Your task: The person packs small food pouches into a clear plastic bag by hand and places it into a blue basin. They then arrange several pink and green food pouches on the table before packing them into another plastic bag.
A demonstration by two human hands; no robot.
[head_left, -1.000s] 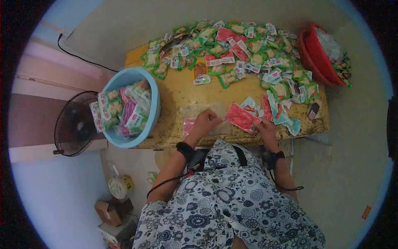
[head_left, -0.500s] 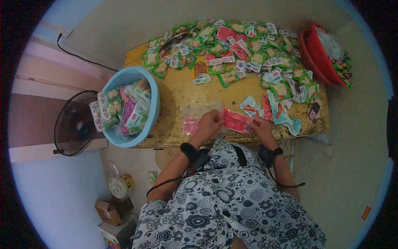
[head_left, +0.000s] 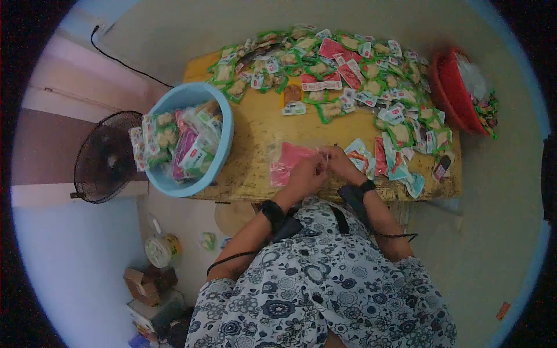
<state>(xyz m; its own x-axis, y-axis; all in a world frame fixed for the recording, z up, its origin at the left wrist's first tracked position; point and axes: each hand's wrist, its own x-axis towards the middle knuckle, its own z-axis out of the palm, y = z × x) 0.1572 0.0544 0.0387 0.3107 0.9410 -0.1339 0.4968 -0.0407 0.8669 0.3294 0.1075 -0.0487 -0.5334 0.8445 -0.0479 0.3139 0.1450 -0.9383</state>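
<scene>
Near the table's front edge lies a clear plastic bag [head_left: 275,152] with pink-red packets [head_left: 295,153] showing in it. My left hand [head_left: 306,176] is closed at the bag's right end, its fingers bent over the edge. Right beside it, almost touching, my right hand [head_left: 342,165] pinches the same end of the bag. The fingertips partly hide each other and that edge. Just right of my hands lie a light-blue and white food packet [head_left: 360,155] and a red packet [head_left: 380,156].
A blue basin [head_left: 227,136] full of bagged packets stands at the left. Many green-edged food packets [head_left: 331,110] cover the table's back and right. Red baskets [head_left: 447,93] lean at the far right. A black fan [head_left: 107,156] is beyond the basin.
The red packet that was between my hands now lies with the pink one inside the clear bag. My right hand has moved left, up against my left hand. The view has shifted slightly.
</scene>
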